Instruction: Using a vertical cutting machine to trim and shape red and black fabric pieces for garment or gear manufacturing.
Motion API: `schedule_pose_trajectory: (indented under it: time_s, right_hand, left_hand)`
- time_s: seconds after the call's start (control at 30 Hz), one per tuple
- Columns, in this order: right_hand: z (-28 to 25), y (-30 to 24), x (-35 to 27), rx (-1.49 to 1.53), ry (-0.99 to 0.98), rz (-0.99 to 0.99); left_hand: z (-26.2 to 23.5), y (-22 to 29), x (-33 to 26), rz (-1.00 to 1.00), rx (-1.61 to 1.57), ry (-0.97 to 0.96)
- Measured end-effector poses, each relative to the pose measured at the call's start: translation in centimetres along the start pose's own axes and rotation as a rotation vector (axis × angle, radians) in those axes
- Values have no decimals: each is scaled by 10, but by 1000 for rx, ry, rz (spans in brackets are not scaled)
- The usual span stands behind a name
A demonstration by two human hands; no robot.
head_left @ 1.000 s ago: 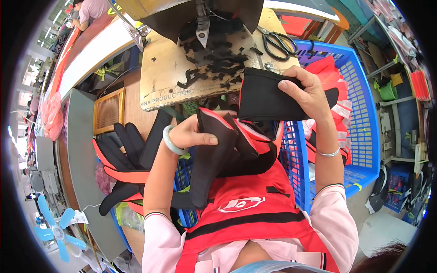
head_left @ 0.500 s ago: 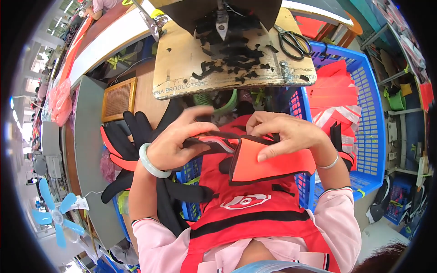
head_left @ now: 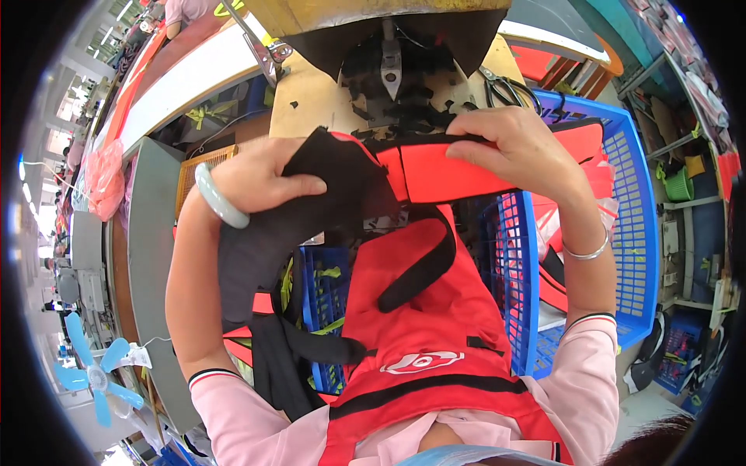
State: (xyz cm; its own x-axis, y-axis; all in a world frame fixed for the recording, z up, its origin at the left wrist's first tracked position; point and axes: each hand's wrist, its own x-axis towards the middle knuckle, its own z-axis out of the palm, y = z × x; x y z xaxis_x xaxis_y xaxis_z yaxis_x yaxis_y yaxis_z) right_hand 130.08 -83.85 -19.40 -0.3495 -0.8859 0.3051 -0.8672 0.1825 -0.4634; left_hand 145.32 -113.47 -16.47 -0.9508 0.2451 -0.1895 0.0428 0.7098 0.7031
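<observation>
A fabric piece of black (head_left: 342, 175) and orange-red (head_left: 443, 172) panels is stretched between my hands, in front of a wooden work board (head_left: 307, 105). My left hand (head_left: 268, 177) is closed on its black end, thumb on top. My right hand (head_left: 517, 144) pinches the upper edge of the orange-red part, fingers behind and thumb in front. The black part hangs down below my left hand, and a black strap (head_left: 420, 272) curves over my red apron (head_left: 435, 326). Beyond the piece, a pointed metal machine part (head_left: 391, 74) comes down over the board.
Black fabric scraps (head_left: 361, 105) litter the board, and scissors (head_left: 509, 89) lie at its right. A blue plastic basket (head_left: 633, 233) with orange-red pieces stands at my right. More black pieces (head_left: 284, 365) hang at my left. A blue fan (head_left: 97, 377) stands farther left.
Both hands have moved forward and apart, toward the board. The folded fabric piece is now opened out, with its black side showing at my left hand.
</observation>
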Motion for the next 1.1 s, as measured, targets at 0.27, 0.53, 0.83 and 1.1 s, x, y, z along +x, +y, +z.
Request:
schedule_pose_trajectory:
  time_s: [0.27, 0.53, 0.83, 1.1]
  right_hand:
    - [9, 26, 24, 52, -20, 130]
    - [4, 30, 29, 94, -46, 185]
    - [5, 40, 34, 124, 1, 179]
    - [6, 47, 39, 80, 32, 146]
  left_hand:
    - [-35, -3, 37, -264, 212, -103]
    - [-47, 0, 53, -312, 311, -177]
    - [-51, 2, 59, -308, 377, -89]
    - [-54, -13, 61, -298, 291, -66]
